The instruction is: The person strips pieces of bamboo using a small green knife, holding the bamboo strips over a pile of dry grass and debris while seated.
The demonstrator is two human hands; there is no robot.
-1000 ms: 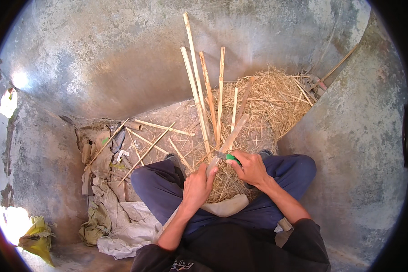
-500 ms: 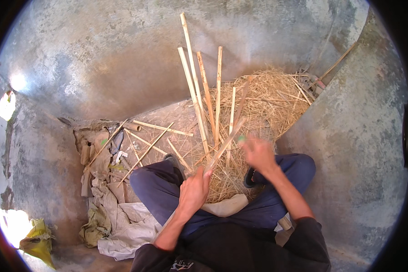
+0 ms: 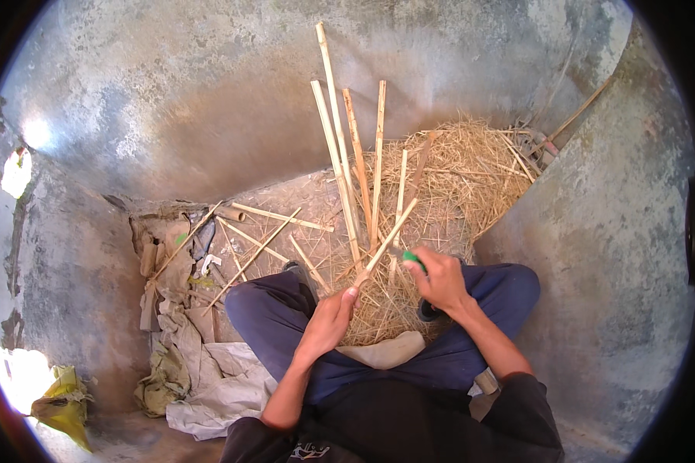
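My left hand (image 3: 328,322) is closed around the lower end of a pale bamboo strip (image 3: 390,237), which slants up to the right between my knees. My right hand (image 3: 442,282) grips the green handle of a knife (image 3: 415,258). Its short dark blade points left, close to the strip's right side; whether they touch I cannot tell. Beyond my hands, several long bamboo strips (image 3: 333,139) lean against the far wall. Under the held strip, shavings (image 3: 378,316) cover the floor between my legs.
A large heap of shavings (image 3: 471,166) lies at the far right. Several loose strips (image 3: 282,217) are scattered on the floor to the left. Crumpled sacking (image 3: 224,393) rests by my left knee. Grey walls (image 3: 594,255) close in on both sides.
The knife and my right hand have shifted slightly, and their blur has gone. The held strip, blurred before, now shows sharply. The whole view has moved a little.
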